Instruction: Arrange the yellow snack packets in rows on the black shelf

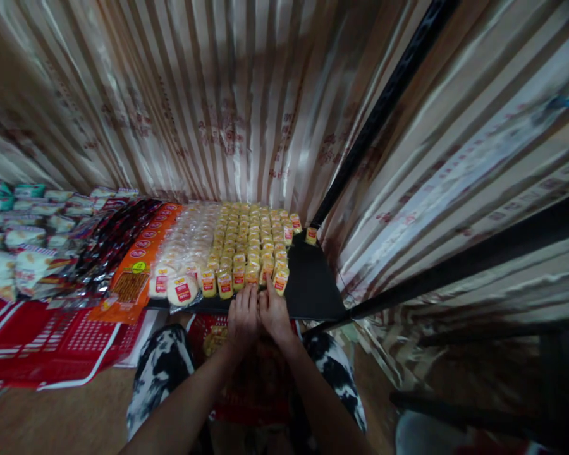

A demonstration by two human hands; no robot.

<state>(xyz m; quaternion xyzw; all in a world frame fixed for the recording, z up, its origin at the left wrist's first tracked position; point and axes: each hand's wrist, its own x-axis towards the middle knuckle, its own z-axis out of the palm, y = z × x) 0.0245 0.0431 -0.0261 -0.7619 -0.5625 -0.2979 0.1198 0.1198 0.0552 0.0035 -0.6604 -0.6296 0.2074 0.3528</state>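
Many small yellow snack packets (246, 234) with red-and-white labels stand in tight rows on a black shelf (313, 284). At the front edge of these rows, my left hand (244, 316) rests with its fingers close together, tips against a front packet (251, 273). Right beside it, my right hand (272, 309) stretches its index finger up onto another packet (266, 265). Its other fingers are bent and partly hidden. Neither hand lifts a packet. Left of the yellow rows lie clear-wrapped round white crackers (183, 289) with red labels.
Orange snack bags (130, 284), dark shiny packets (114, 243) and white packets (28, 265) fill the shelf leftward. Red baskets (52, 341) sit below, one between my knees. A black post (374, 133) rises at the shelf's right corner, before a pleated curtain (246, 95). One packet (311, 236) stands apart near the post.
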